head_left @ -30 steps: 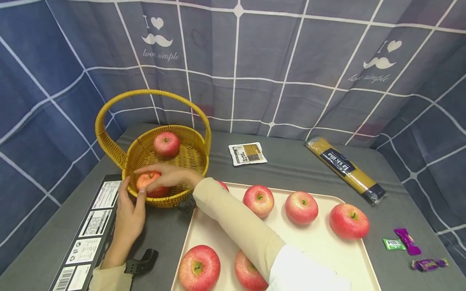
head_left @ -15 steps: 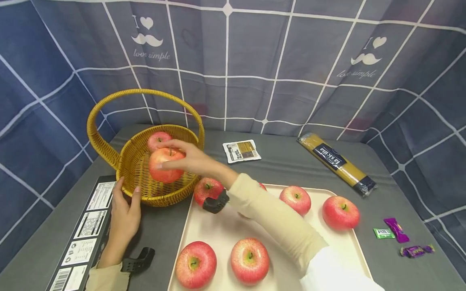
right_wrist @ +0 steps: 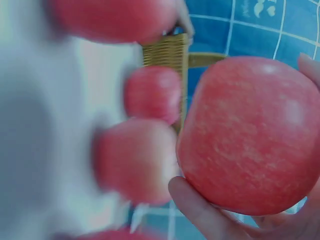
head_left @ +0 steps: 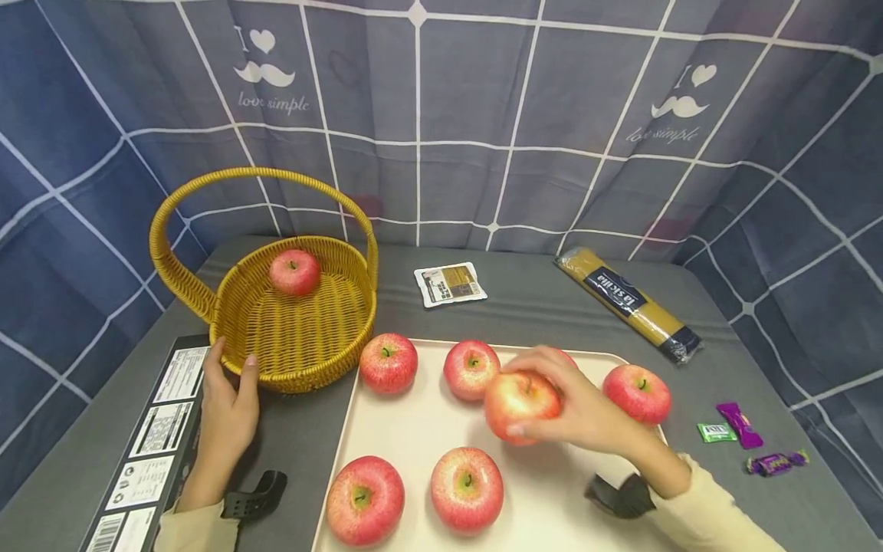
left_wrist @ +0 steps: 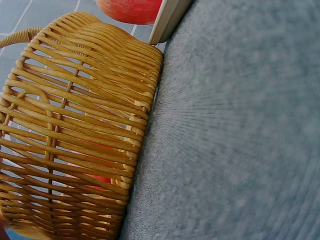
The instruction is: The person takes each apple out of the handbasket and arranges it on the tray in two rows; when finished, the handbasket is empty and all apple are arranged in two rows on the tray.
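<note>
My right hand [head_left: 586,410] holds a red apple [head_left: 513,399] above the cream tray [head_left: 407,433], fingers over its top and thumb at its near side. In the right wrist view the same apple [right_wrist: 252,135] fills the right half. My left hand [head_left: 231,414] touches the near left rim of the yellow wicker basket [head_left: 303,378], thumb and fingers spread. One apple [head_left: 294,272] lies inside the basket towards the back. The left wrist view shows the basket's woven side [left_wrist: 80,130] up close. Several other apples, such as this front one [head_left: 467,491], sit on the tray.
A dark box with white labels [head_left: 162,429] lies left of the left hand. Behind the tray are a small flat packet [head_left: 451,284] and a pasta pack [head_left: 624,303]. Wrapped sweets [head_left: 740,425] lie at the right. The basket's tall handle [head_left: 262,173] arches up.
My right hand has lifted an apple out of the basket and carried it right, over the tray. The left hand stays at the basket rim. The head view has shifted slightly.
</note>
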A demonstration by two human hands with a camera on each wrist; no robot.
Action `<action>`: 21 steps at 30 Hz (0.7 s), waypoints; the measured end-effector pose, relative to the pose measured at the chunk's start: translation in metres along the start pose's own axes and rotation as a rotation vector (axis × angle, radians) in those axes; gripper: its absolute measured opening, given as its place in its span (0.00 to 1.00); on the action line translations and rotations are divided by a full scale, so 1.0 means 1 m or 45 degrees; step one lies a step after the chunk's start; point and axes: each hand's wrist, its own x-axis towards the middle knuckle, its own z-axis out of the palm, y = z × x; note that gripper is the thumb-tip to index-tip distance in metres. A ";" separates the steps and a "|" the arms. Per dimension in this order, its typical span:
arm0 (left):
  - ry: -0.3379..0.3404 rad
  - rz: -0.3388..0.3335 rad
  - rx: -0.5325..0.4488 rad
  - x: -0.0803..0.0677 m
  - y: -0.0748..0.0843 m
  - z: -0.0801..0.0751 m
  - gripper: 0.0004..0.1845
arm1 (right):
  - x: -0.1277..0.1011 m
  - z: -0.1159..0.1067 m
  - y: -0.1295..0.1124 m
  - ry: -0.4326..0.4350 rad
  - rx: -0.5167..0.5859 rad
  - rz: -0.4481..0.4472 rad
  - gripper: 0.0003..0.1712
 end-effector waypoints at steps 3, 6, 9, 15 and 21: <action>0.002 0.001 -0.002 0.000 0.000 0.000 0.31 | -0.042 0.002 0.016 -0.013 -0.037 -0.013 0.31; -0.002 0.003 -0.005 0.000 -0.001 0.000 0.31 | -0.071 0.007 0.027 -0.033 -0.008 -0.094 0.32; -0.009 0.007 -0.003 0.000 -0.002 -0.001 0.31 | -0.089 0.013 0.032 -0.057 0.047 -0.183 0.33; -0.028 0.020 -0.001 0.001 -0.005 -0.001 0.32 | -0.105 0.015 0.024 -0.089 0.006 -0.168 0.33; -0.006 0.029 -0.004 0.002 -0.004 0.002 0.31 | -0.110 0.006 0.009 -0.180 -0.241 0.067 0.36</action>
